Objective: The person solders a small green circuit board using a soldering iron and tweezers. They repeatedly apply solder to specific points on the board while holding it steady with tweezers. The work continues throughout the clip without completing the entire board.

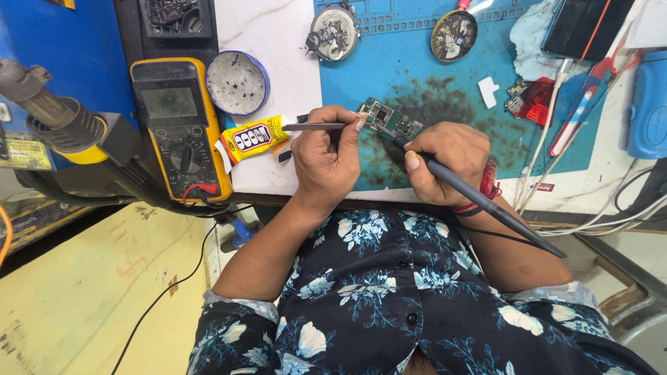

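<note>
A small green circuit board (389,117) lies on the stained blue work mat (417,62). My left hand (326,156) grips metal tweezers (313,126) whose tip rests at the board's near edge. My right hand (448,163) holds a black soldering iron (486,201) like a pen, its tip touching the board. The iron's cable trails off to the lower right past my wrist, which wears a red thread band.
A yellow multimeter (179,125), a yellow glue tube (253,137) and a round tin (237,82) sit left of the mat. A hot-air gun (62,125) hangs at far left. Two round tins, a phone (583,28), red tools and white cables crowd the back and right.
</note>
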Demonstrator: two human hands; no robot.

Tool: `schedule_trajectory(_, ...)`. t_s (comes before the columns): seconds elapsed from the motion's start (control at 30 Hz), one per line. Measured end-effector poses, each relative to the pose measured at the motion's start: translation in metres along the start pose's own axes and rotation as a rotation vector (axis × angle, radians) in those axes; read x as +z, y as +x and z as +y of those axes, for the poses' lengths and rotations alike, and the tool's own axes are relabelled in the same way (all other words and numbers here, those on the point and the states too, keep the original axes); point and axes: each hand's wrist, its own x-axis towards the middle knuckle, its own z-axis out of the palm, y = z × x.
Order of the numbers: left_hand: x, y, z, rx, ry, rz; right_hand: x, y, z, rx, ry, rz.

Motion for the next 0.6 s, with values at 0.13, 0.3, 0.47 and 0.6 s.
schedule_trajectory(0.13,0.0006,-0.0009,0.0001,-0.015,0.012,0.003,-0.0008,-0.0003,0.0002,0.004,0.009,-0.006)
schedule_trajectory(0.3,0.0001,-0.0007,-0.0009,-0.008,0.010,0.003,-0.0003,-0.0004,0.0005,0.003,0.011,-0.001)
schedule_trajectory(0.47,0.0000,-0.0006,-0.0012,-0.006,0.017,0.004,0.0001,-0.0002,0.0000,0.001,0.005,-0.001)
schedule_trajectory(0.6,0.0002,-0.0003,-0.0009,-0.013,0.008,0.001,0.0003,0.0003,-0.0001,0.005,0.016,-0.002)
